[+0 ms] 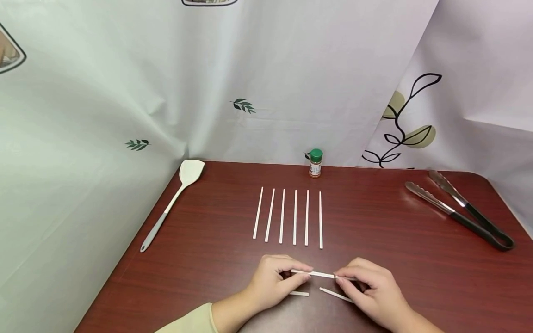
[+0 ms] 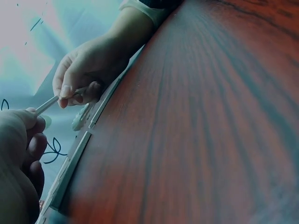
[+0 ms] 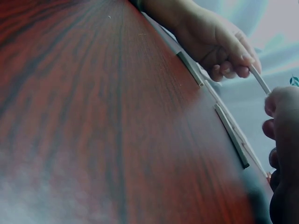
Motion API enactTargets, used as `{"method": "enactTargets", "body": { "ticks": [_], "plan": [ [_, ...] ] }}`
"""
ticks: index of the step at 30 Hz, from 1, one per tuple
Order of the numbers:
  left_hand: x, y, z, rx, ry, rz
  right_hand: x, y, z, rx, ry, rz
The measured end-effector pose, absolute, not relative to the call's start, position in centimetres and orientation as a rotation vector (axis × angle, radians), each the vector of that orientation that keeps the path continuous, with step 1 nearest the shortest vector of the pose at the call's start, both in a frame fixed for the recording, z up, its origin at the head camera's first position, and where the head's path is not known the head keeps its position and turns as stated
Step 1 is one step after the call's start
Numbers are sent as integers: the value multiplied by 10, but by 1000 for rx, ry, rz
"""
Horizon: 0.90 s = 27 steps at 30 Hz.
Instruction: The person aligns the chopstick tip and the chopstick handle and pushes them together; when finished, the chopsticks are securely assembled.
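Observation:
Above the near part of the table, my left hand [image 1: 275, 280] pinches a slim white chopstick piece [image 1: 322, 274] between thumb and fingers. My right hand [image 1: 376, 289] pinches at its right end, where a dark seam shows and a further length runs back under the fingers. Whether the two lengths are joined I cannot tell. Both wrist views show the white piece [image 2: 46, 105] spanning the gap between the fingertips. Below the hands lie two short loose pieces, a left piece [image 1: 300, 293] and a right piece [image 1: 336, 294] with a narrower tip, each partly hidden by a hand.
Several long white chopsticks [image 1: 294, 217] lie side by side beyond the hands. A green-capped spice jar [image 1: 315, 164] stands at the back edge. At the left edge lies a white spatula [image 1: 175, 199] with a grey handle; black-handled metal tongs [image 1: 466, 212] lie at the right.

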<state>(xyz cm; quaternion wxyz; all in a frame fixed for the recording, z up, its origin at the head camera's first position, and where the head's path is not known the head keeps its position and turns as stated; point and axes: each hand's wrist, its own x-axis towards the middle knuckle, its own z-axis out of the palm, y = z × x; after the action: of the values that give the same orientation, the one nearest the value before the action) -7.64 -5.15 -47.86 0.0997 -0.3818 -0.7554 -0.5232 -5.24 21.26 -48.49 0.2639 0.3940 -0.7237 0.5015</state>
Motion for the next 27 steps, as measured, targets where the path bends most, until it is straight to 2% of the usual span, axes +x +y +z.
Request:
{"method": "enactTargets", "body": {
  "ticks": [5, 14, 27],
  "plan": [
    [-76, -52, -478, -1086, -2281, -1605, -53, 212, -484, 1079, -1930, 1396],
    [-78, -53, -477, -1224, -2262, -1418, -53, 212, -486, 1129, -1959, 1274],
    [-79, -53, -477, -1259, -2250, -1284, -54, 217, -499, 1067, -2012, 1270]
  ]
}}
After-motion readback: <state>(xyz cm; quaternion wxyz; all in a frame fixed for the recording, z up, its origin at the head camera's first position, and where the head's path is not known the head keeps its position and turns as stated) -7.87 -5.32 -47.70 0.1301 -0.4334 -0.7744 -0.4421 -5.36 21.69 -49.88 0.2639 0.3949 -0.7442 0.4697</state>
